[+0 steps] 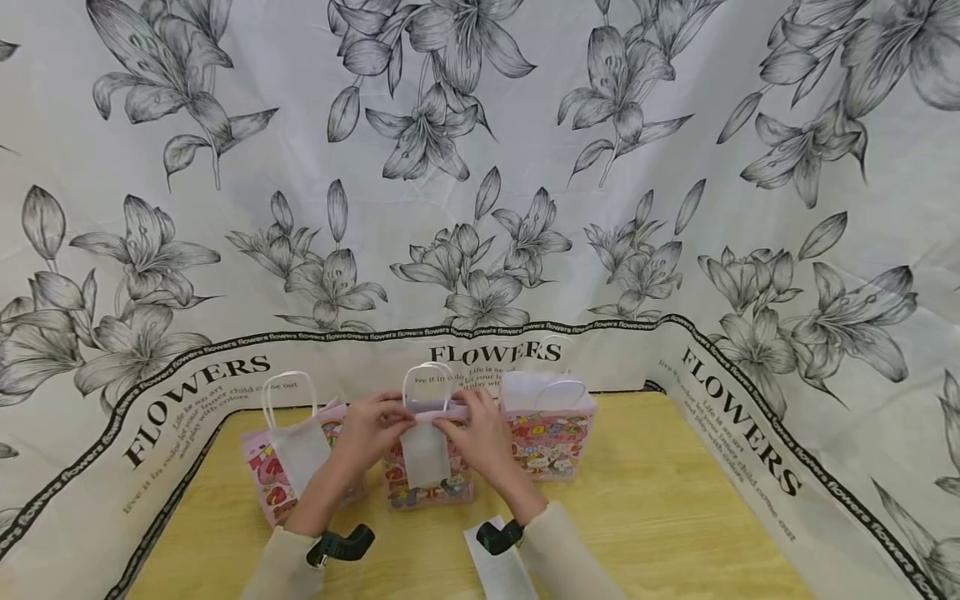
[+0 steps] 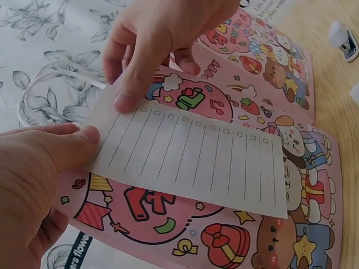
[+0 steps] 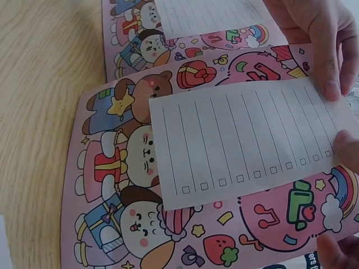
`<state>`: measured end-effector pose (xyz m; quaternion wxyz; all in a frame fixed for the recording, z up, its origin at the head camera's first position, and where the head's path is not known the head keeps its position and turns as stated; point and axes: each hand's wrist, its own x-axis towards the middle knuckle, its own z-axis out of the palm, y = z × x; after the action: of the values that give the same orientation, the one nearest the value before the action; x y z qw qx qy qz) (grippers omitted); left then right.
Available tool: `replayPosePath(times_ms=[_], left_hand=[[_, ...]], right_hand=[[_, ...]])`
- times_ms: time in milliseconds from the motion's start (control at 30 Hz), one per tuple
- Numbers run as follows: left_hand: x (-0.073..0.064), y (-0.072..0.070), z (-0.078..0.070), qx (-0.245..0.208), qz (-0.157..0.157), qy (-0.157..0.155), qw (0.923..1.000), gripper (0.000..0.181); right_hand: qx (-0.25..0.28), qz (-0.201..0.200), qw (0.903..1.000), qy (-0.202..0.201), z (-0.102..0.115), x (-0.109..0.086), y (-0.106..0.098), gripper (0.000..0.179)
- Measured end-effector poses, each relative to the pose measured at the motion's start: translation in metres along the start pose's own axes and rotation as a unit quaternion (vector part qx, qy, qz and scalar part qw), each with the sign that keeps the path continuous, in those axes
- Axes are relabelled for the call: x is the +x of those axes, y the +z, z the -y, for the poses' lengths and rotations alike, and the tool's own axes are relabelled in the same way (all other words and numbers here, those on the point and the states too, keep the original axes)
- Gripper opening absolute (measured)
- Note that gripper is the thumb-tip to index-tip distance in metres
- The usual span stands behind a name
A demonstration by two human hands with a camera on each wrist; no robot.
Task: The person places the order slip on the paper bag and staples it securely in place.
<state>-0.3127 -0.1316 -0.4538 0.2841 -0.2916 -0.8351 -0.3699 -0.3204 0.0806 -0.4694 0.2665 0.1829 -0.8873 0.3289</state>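
Observation:
A pink cartoon-printed paper gift bag (image 1: 431, 498) stands upright in the middle of the table, white handles up. Against its front lies a white sheet of lined paper (image 2: 190, 157) with a row of small checkbox squares. My left hand (image 1: 367, 429) pinches the sheet's top left corner at the bag's upper edge, thumb in front. Opposite it, my right hand (image 1: 482, 429) pinches the top right corner the same way, its thumb pressing the paper in the left wrist view. Some fingers of both hands are hidden behind the bag's rim.
To the left stands a similar bag (image 1: 264, 475) with a white sheet (image 1: 303, 454) on its front. Another bag (image 1: 551, 454) stands to the right. White paper (image 1: 498, 567) lies near the table's front edge. A small white-and-dark object (image 2: 342, 39) rests on the wooden table (image 1: 660, 500).

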Motion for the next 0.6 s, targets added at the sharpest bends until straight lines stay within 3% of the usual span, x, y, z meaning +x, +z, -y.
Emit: replayPosePath(times_ms=[200,333,467,600], left_hand=[[0.0031,-0.0042,0.0008,-0.007,-0.001,-0.032,0.9995,0.009],[0.0004,-0.0053,0.0025,0.035,-0.005,-0.014,0.9993,0.013],[0.0012,-0.0038,0.0045,0.052,-0.011,-0.002,0.9986,0.014],[-0.0019,-0.0026,0.0039,0.02,0.011,-0.047,0.9986,0.014]], right_hand=[[0.03,-0.011,0.9995,-0.001,-0.0002,0.0042,0.0032,0.03],[0.042,0.001,0.9989,0.023,0.0004,0.0001,0.0053,0.025],[0.055,-0.031,0.9978,0.02,0.0008,-0.0002,0.0049,0.025],[0.061,-0.044,0.997,0.015,0.0008,-0.0028,0.0058,0.025]])
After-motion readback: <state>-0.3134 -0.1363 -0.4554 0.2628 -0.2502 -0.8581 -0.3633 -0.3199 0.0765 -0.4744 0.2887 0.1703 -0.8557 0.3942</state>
